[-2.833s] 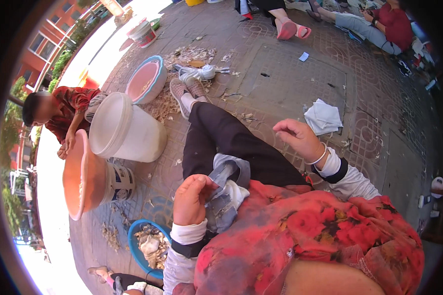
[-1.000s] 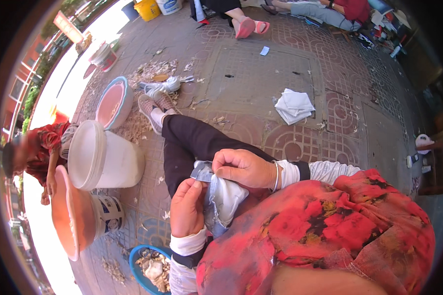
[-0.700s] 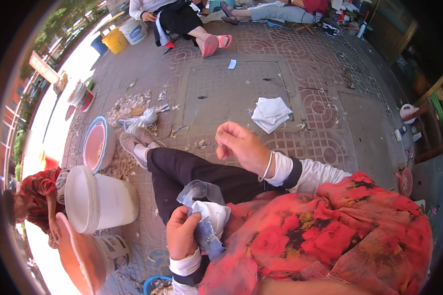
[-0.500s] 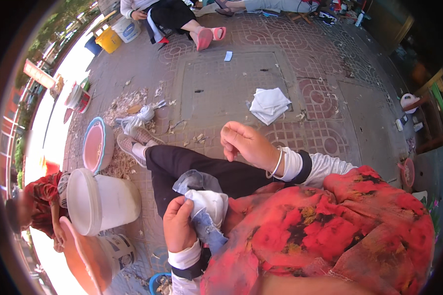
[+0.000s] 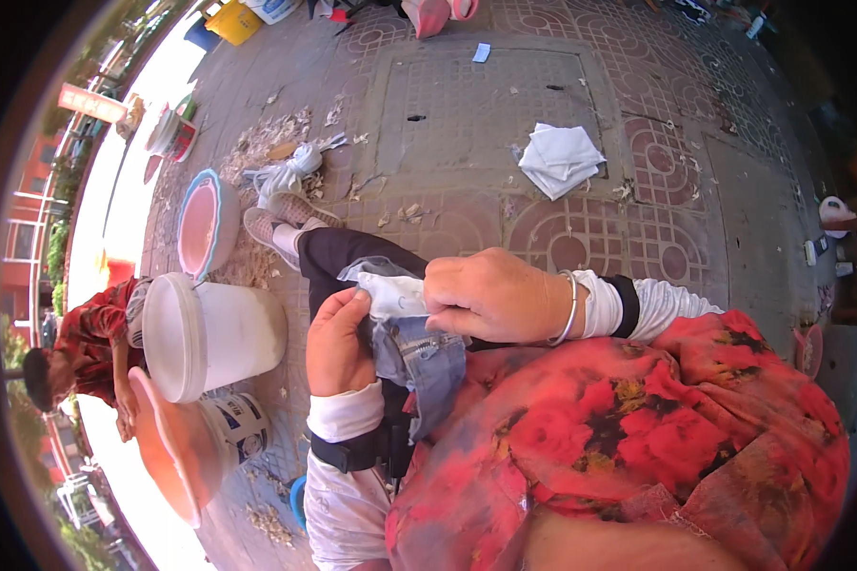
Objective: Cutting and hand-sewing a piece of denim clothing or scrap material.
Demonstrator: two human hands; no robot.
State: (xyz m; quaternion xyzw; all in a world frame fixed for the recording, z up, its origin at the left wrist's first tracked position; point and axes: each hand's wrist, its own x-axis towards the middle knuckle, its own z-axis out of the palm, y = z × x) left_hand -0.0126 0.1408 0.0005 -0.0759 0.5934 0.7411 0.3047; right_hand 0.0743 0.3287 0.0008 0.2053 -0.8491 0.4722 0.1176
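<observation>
My left hand [image 5: 338, 344] is closed on a white cloth [image 5: 390, 297], thumb on top at its left edge. Below the white part hangs a piece of blue denim [image 5: 427, 360] with a metal zipper, and a sheer greyish layer shows behind the top edge. My right hand [image 5: 495, 295] has its fingers curled and pressed together at the right edge of the white cloth. Whatever lies between those fingertips is hidden. Both hands are over my lap, just above the dark trousers [image 5: 338, 255].
A stack of white cloths [image 5: 562, 160] lies on the paving ahead. To the left stand a white bucket [image 5: 243, 328], a pink basin [image 5: 205, 224] and an orange basin [image 5: 162, 438], with another person [image 5: 90, 328] bending beside them. Scraps [image 5: 267, 138] litter the ground near my shoes.
My right hand has come down from its raised spot to the cloth. The cloth and my left hand have risen slightly, and the denim with its zipper now shows more. The view has tilted downward.
</observation>
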